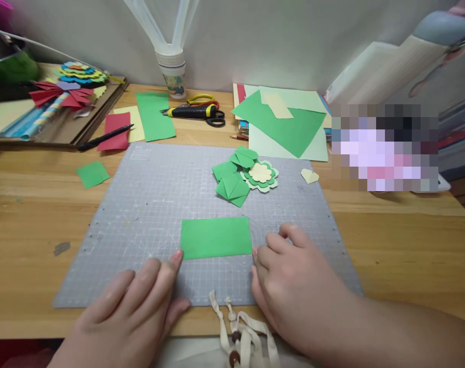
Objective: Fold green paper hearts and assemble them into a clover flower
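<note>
A green paper rectangle (216, 237) lies flat on the grey cutting mat (140, 204). My left hand (132, 301) rests at its lower left corner, the index fingertip touching there and the thumb spread away below. At the lower right corner sits my right hand (293, 276), its fingers curled in loosely and a fingertip against the paper's edge. Nothing shows inside either hand. Beyond the rectangle, several folded green paper pieces (232, 188) overlap beside a layered paper flower (260, 173) with a cream centre. A small cream heart-shaped piece (309, 176) lies by the mat's right edge.
Behind the mat are a black-and-yellow tool (192, 112), a green sheet (153, 125), paper cups (174, 76) and stacked sheets (309, 145). A black pen (105, 137) crosses red paper at left. Beaded cords (235, 337) hang at the front edge.
</note>
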A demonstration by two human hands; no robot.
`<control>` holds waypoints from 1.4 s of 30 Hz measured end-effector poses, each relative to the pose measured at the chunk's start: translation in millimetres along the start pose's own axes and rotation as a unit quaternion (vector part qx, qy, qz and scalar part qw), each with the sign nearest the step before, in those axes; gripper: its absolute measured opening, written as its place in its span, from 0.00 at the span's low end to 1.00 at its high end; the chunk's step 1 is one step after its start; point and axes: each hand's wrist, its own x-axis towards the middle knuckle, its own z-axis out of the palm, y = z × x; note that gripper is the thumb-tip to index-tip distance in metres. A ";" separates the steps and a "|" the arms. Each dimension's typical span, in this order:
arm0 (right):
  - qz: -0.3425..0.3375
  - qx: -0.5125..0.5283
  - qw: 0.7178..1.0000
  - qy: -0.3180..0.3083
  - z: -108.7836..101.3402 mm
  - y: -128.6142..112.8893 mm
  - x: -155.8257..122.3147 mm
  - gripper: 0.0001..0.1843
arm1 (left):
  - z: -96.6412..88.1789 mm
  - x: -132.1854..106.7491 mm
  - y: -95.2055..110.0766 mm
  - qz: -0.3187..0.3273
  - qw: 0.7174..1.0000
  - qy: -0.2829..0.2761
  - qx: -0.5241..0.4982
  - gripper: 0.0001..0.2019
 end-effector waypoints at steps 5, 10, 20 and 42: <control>0.048 0.047 0.996 0.052 2.3 6.0 10.0 0.18 | -12.0 37.3 -23.9 -0.091 0.994 -0.012 -0.061 0.16; 0.120 0.117 0.986 0.026 6.5 18.5 25.2 0.16 | 1.8 78.6 -36.6 -0.166 0.963 -0.060 -0.203 0.20; 0.168 0.258 0.952 -0.010 23.1 27.0 30.0 0.30 | 8.4 88.4 -33.3 -0.199 0.906 -0.106 -0.359 0.17; 0.136 0.498 0.854 0.067 23.2 29.1 31.6 0.03 | -6.2 93.9 -38.1 -0.017 0.928 -0.204 -0.310 0.14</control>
